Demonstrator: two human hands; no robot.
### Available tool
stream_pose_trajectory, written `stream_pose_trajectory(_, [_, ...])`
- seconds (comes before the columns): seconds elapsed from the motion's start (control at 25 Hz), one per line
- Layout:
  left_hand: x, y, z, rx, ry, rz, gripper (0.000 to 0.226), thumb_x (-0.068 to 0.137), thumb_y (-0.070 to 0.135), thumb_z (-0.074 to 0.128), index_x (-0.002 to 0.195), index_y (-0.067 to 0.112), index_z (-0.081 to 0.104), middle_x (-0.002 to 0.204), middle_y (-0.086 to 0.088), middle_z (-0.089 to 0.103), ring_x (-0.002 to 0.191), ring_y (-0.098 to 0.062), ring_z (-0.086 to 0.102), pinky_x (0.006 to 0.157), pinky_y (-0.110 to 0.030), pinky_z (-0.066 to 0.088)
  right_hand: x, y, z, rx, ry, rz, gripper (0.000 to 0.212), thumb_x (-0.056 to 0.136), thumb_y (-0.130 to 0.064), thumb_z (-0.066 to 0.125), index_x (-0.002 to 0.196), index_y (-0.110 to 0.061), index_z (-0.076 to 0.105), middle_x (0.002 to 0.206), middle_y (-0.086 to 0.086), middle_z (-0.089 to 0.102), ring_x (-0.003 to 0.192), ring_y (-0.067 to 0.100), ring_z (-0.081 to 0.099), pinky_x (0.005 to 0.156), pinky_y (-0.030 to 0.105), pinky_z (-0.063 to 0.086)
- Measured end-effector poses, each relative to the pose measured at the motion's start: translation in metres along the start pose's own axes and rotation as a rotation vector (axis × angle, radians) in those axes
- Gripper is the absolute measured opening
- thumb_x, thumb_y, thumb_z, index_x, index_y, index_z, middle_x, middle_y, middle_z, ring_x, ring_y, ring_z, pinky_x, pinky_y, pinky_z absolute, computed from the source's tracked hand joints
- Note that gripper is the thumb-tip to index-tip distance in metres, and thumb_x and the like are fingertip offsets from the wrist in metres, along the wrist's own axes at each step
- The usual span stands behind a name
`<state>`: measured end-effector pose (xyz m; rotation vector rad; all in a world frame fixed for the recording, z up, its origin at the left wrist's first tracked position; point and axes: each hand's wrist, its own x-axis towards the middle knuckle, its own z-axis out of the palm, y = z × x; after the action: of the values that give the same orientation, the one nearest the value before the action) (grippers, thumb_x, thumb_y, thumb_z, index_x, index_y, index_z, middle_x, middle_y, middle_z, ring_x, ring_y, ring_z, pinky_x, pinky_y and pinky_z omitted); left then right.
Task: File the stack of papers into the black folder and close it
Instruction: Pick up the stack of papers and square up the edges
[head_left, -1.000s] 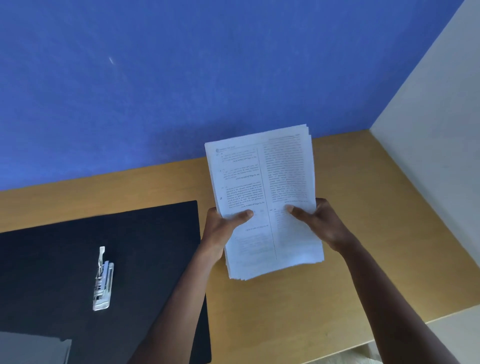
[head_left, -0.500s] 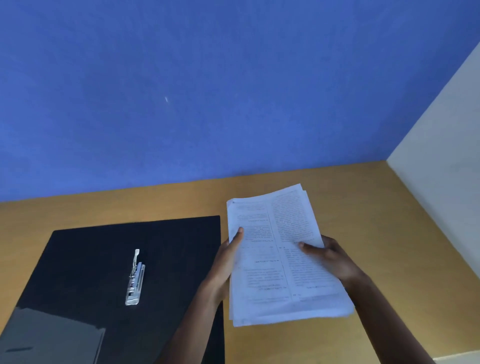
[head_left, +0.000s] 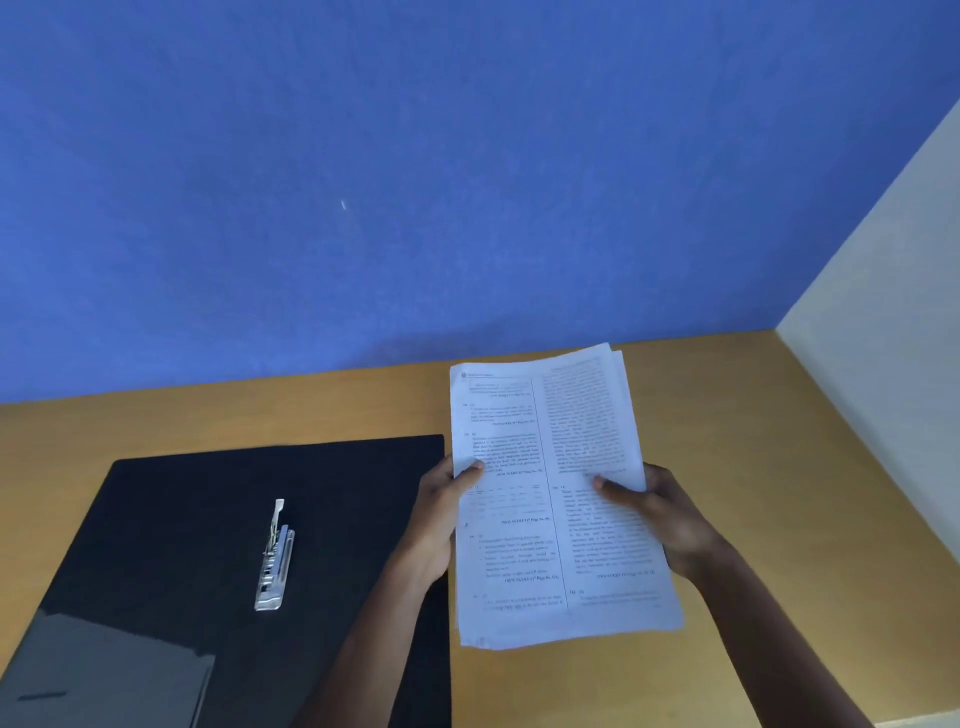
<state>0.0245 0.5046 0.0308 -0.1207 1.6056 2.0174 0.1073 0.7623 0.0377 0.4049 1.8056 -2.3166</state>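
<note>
Print on the stack of papers (head_left: 558, 499) is too small and soft to read. Fingers of the left hand (head_left: 439, 512) lie behind the stack's left edge; only the thumb shows on top. Likewise the right hand (head_left: 670, 519): fingers hidden beneath the sheets. The black folder (head_left: 208, 519) is cut off by the bottom frame edge; its near right corner sits behind the left forearm. Metal clip (head_left: 275, 561), left of the left fingers: lever perhaps raised, uncertain.
</note>
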Motion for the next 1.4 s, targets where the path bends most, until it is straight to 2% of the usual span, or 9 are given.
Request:
stream_pose_trajectory(0.32, [0.001,0.001,0.005,-0.015,-0.036,-0.023,0.028,0.09,0.011,0.067,0.117,0.016,0.071,0.116,-0.009,0.077,0.104,-0.03,0.075,0.077,-0.04,0.062,0.001,-0.001,-0.003,0.05,-0.025,0.206,0.045,0.097,-0.046,0.065,0.123,-0.011,0.073,0.125,0.018,0.073,0.113,0.041,0.071,0.09,0.049,0.06])
stream_pose_trajectory(0.52, [0.0,-0.003,0.003,0.019,-0.07,0.027,0.03,0.088,0.013,0.072,0.118,0.019,0.072,0.12,-0.008,0.076,0.107,-0.028,0.074,0.079,-0.036,0.062,0.001,-0.002,-0.011,0.004,-0.17,0.211,0.04,0.096,-0.03,0.071,0.129,-0.007,0.068,0.134,0.02,0.068,0.119,0.042,0.067,0.091,0.048,0.058])
stream_pose_trajectory(0.68, [0.014,0.012,0.003,-0.169,-0.127,0.029,0.042,0.093,0.04,0.066,0.126,0.014,0.067,0.125,-0.015,0.072,0.112,-0.034,0.071,0.084,-0.043,0.06,0.002,-0.004,-0.009,0.157,-0.215,0.201,0.039,0.1,-0.019,0.067,0.133,0.0,0.064,0.138,0.025,0.063,0.122,0.044,0.064,0.092,0.047,0.057])
stream_pose_trajectory(0.8, [0.032,0.04,0.006,-0.306,-0.123,0.107,0.042,0.095,0.052,0.056,0.093,0.011,0.061,0.091,-0.006,0.072,0.08,-0.024,0.071,0.069,-0.038,0.054,0.0,0.001,-0.003,0.204,-0.28,0.214,0.04,0.102,-0.018,0.064,0.137,0.002,0.059,0.141,0.026,0.06,0.127,0.046,0.06,0.098,0.051,0.054])
stream_pose_trajectory(0.88, [0.041,0.054,0.01,-0.351,-0.046,0.135,0.034,0.092,0.047,0.061,0.089,0.013,0.056,0.088,-0.004,0.069,0.073,-0.021,0.069,0.062,-0.033,0.053,0.0,0.003,0.004,0.227,-0.282,0.228,0.042,0.102,-0.019,0.064,0.138,0.001,0.058,0.144,0.026,0.058,0.129,0.046,0.058,0.103,0.054,0.051])
stream_pose_trajectory(1.0, [0.051,0.062,0.011,-0.431,0.014,0.098,0.028,0.092,0.035,0.063,0.11,0.014,0.066,0.117,-0.001,0.077,0.089,-0.02,0.078,0.064,-0.033,0.061,0.0,0.002,0.014,0.281,-0.243,0.265,0.047,0.099,-0.028,0.068,0.137,-0.002,0.061,0.143,0.023,0.06,0.126,0.042,0.062,0.099,0.048,0.054])
stream_pose_trajectory(1.08, [0.054,0.062,0.011,-0.463,0.007,0.059,0.02,0.093,0.03,0.065,0.102,0.013,0.062,0.11,-0.001,0.076,0.083,-0.021,0.076,0.064,-0.034,0.06,0.001,0.001,0.017,0.338,-0.241,0.297,0.049,0.1,-0.034,0.065,0.139,-0.003,0.061,0.142,0.02,0.061,0.127,0.04,0.062,0.099,0.047,0.052])
stream_pose_trajectory(1.24, [0.061,0.058,0.012,-0.568,-0.023,0.062,0.008,0.096,0.011,0.054,0.095,0.018,0.051,0.101,-0.004,0.061,0.088,-0.026,0.065,0.086,-0.043,0.047,0.003,-0.005,0.019,0.361,-0.204,0.369,0.05,0.097,-0.029,0.067,0.138,-0.002,0.061,0.134,0.018,0.066,0.115,0.037,0.067,0.094,0.047,0.055])
stream_pose_trajectory(1.4, [0.064,0.06,0.009,-0.307,0.064,0.09,0.008,0.1,0.013,0.054,0.099,0.012,0.062,0.115,-0.012,0.064,0.098,-0.029,0.066,0.086,-0.039,0.051,0.004,-0.005,0.016,0.192,-0.168,0.29,0.041,0.095,-0.016,0.07,0.13,0.003,0.064,0.129,0.024,0.069,0.109,0.042,0.071,0.083,0.047,0.059])
